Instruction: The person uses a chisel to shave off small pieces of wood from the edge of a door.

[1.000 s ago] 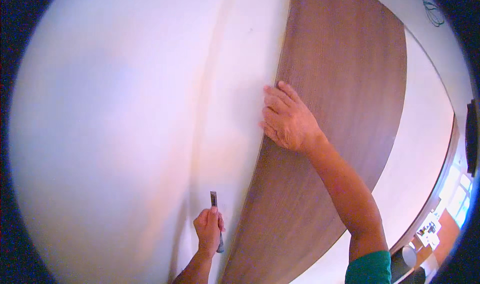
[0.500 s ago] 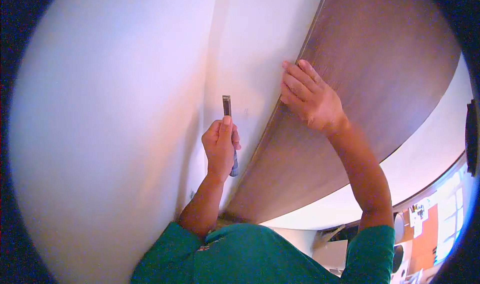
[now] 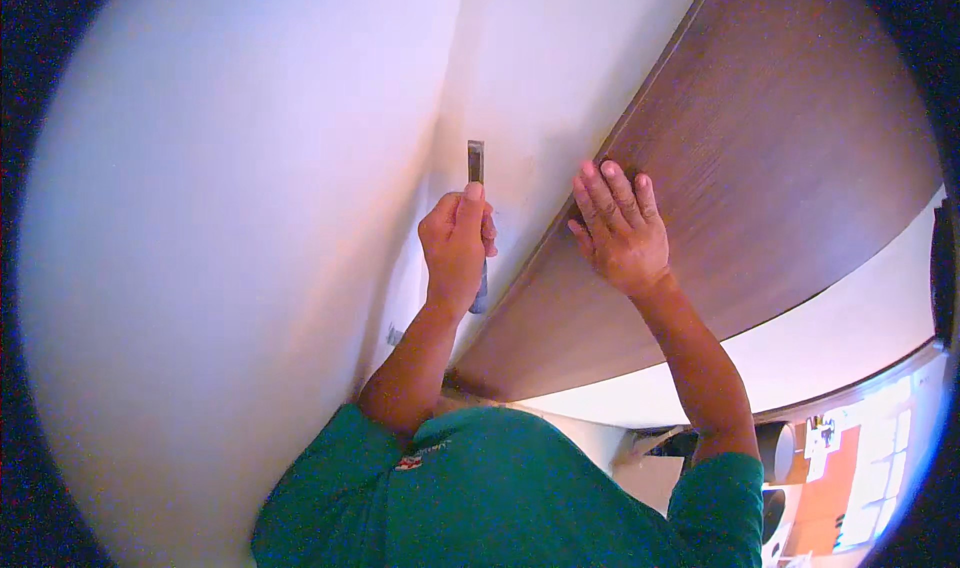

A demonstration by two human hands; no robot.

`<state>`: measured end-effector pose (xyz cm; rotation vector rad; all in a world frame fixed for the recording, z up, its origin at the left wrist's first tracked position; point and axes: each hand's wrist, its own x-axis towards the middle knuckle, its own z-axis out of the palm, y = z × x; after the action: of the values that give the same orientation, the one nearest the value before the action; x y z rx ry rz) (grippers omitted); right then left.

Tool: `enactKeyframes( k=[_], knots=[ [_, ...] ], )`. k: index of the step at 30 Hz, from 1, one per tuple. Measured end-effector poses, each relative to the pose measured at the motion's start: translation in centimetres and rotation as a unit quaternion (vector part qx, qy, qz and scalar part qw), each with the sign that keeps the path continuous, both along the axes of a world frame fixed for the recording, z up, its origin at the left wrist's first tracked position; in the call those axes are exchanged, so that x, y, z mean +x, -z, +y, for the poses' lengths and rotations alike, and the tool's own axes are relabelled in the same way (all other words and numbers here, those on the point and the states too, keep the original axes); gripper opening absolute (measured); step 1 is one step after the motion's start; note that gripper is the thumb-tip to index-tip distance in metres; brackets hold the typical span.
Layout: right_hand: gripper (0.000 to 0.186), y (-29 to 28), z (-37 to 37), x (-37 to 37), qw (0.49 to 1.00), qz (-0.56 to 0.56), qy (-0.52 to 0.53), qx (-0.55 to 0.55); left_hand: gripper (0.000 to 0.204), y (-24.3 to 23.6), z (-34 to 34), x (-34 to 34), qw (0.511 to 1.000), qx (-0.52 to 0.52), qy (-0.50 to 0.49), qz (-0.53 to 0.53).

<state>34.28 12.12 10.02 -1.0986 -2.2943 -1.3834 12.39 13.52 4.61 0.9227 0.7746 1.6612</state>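
The left hand (image 3: 457, 236) is closing in a fist around a slim flat-bladed tool (image 3: 476, 161), with the thumb lying along its front. The metal blade is pointing up and away from the person, showing above the fist, and the dark lower end of the handle is sticking out below the little finger. The tool is standing nearly upright in the view, and its tip is appearing in front of the pale wall; whether it is touching the wall, I cannot tell.

The right hand (image 3: 628, 236) is holding nothing and is lying flat and open, back upward, on a brown wood-grain panel (image 3: 790, 148). Its fingers are spreading slightly and its fingertips are reaching close to the panel's long straight edge. The tool is sitting to the left of that edge, apart from the right hand.

Around the hands, the pale wall (image 3: 230, 228) is filling the left side, with a soft vertical band of shadow running behind the tool. The panel's far, curved-looking side is bordering a white area (image 3: 850, 288) on the right. Below, the person's green shirt (image 3: 500, 498) is covering both upper arms and the torso. At the lower right, a bright window (image 3: 885, 468) is glowing beside an orange-brown patch (image 3: 835, 488), and the smaller objects near it are showing too small to make out.
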Motion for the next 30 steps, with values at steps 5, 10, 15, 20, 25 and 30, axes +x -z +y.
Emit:
enactKeyframes(
  k=[5,10,15,20,25,30],
  knots=[
    [0.059,4.0,-1.2,-0.7,1.0,-0.012,-0.001,-0.029,0.042,-0.4,-0.8,-1.8,0.999,-0.01,-0.01,0.048],
    [0.054,8.3,-1.2,-1.0,0.996,-0.067,0.033,-0.058,0.04,1.6,0.0,-2.3,1.0,-0.013,-0.006,0.005],
    [0.057,11.0,-1.7,-1.4,0.994,-0.084,0.029,-0.071,0.038,3.4,0.2,-2.5,0.999,-0.042,0.01,-0.008],
    [0.059,12.6,-1.5,-1.6,0.994,-0.073,0.051,-0.07,0.039,3.2,0.4,-2.0,0.999,-0.052,0.01,0.002],
    [0.061,14.4,-2.0,-1.0,0.988,-0.07,0.072,-0.119,0.039,2.7,0.4,-0.9,0.998,-0.061,0.017,0.024],
    [0.057,13.3,-2.0,-0.6,0.983,-0.08,0.077,-0.146,0.036,2.2,1.1,0.5,0.996,-0.082,0.025,0.04]
  ],
)
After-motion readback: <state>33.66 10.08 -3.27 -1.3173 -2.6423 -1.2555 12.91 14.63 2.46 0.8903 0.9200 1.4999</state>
